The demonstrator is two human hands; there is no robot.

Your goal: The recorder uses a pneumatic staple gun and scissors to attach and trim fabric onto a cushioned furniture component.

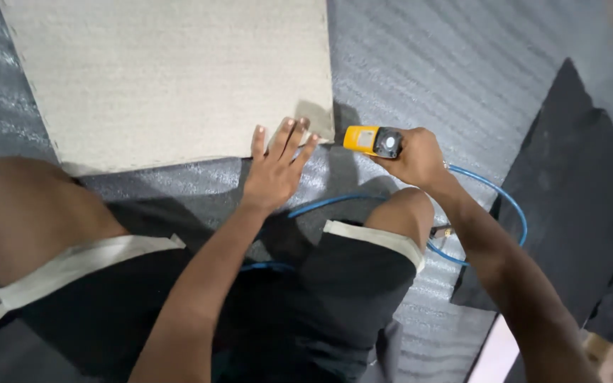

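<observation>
Grey ribbed sheeting [455, 64], shiny like foam underlay, covers the floor across the whole frame, with one dark mat [569, 184] laid over it at the right. Largest thing on it is a single beige panel [172, 78] with a rough, carpet-like face, filling the upper left of the frame; its lower right corner sits near the frame's centre. Below it, the person's two bent knees and dark shorts with pale hems take up the lower half. One blue hose [512, 213] loops from the centre, behind the right knee, round to the right and back up toward the right wrist. The left hand [276, 167] lies flat with fingers spread apart, gripping nothing, its fingertips pressing on the panel's lower edge just left of that corner. The right hand [416, 156] is wrapped tight around the grip of one yellow air tool [370, 140], which looks like a pneumatic stapler. The tool's long axis runs roughly level across the frame, its nose pointing left at the panel's corner, very close to it or just touching; I cannot tell which. So the corner lies directly left of the tool, between the two hands, with the left hand the nearer one to the panel.
</observation>
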